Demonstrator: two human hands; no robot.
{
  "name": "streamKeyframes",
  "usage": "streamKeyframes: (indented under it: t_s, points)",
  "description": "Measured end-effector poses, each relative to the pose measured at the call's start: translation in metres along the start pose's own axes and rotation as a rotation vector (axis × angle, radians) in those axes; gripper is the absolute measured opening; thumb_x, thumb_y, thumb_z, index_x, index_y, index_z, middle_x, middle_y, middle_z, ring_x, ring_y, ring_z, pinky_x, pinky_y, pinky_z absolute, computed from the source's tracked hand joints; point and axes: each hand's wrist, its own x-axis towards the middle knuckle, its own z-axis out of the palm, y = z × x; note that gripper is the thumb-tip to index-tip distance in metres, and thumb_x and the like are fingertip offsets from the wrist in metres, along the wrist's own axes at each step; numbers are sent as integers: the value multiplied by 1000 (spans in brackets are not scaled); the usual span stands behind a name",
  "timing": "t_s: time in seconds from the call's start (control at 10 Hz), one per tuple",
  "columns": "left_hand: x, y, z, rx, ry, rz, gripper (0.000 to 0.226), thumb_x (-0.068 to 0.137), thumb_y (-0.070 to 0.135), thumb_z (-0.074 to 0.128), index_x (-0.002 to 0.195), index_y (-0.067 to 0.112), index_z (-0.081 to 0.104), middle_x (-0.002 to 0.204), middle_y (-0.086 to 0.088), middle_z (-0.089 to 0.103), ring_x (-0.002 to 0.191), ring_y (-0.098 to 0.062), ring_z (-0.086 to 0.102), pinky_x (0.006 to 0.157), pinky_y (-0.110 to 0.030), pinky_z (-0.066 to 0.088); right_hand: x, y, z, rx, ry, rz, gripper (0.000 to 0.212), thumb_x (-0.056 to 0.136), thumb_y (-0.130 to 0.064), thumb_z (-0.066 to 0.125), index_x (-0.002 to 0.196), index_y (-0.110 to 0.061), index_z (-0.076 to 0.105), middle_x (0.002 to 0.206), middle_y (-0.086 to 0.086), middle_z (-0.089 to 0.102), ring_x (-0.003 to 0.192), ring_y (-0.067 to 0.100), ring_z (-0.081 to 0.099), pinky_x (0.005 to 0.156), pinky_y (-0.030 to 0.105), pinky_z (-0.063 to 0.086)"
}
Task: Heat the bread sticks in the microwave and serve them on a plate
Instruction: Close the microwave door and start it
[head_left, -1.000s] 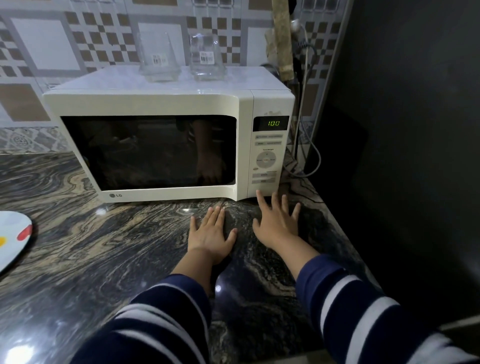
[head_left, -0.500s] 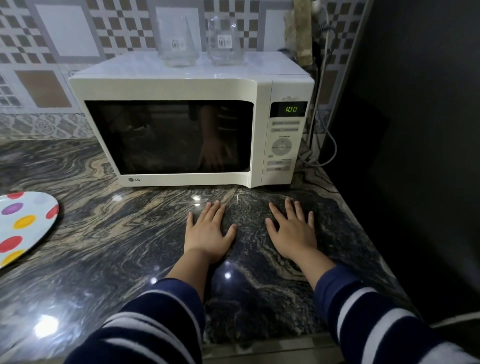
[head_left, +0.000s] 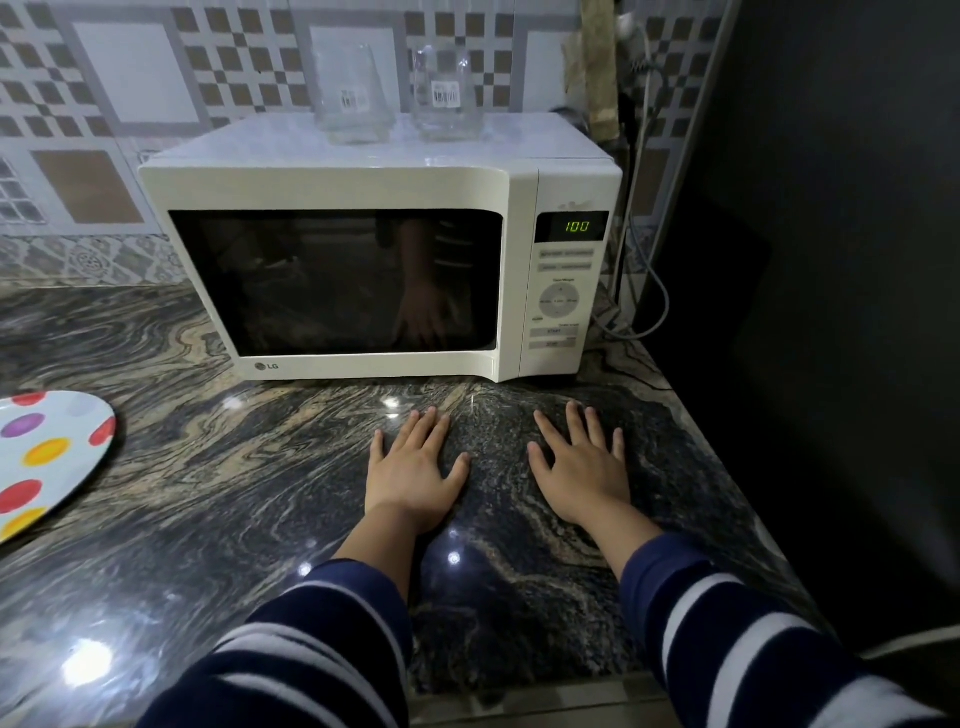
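Note:
A cream microwave (head_left: 363, 182) stands at the back of the dark marbled counter (head_left: 234, 493), its door shut and its dark window hiding the inside. Its green display (head_left: 576, 226) reads 100. At the left edge lies a white plate (head_left: 47, 457) with coloured dots, bare where it shows. My left hand (head_left: 413, 470) and my right hand (head_left: 582, 462) lie flat on the counter in front of the microwave, palms down, fingers spread, holding nothing. No bread sticks are in sight.
Two clear glass containers (head_left: 353, 98) (head_left: 447, 93) with barcode stickers stand on the microwave's top. Grey cables (head_left: 647, 291) hang down right of it, beside a dark wall (head_left: 831, 312). A tiled wall (head_left: 130, 83) runs behind.
The view has shifted so the microwave sits further right and more of the plate shows. My right hand has drawn back from the microwave's base and now rests flat.

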Motion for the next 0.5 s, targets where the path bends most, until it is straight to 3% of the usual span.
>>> streamKeyframes:
  t_s: [0.5]
  points:
    - [0, 1, 0, -2, 9, -8, 68, 91, 62, 21, 152, 33, 12, 160, 14, 6, 147, -6, -3, 119, -45, -4, 0, 0, -2, 10, -3, -9, 58, 94, -60, 12, 149, -43, 7, 162, -1, -2, 148, 22, -8, 118, 52, -4]
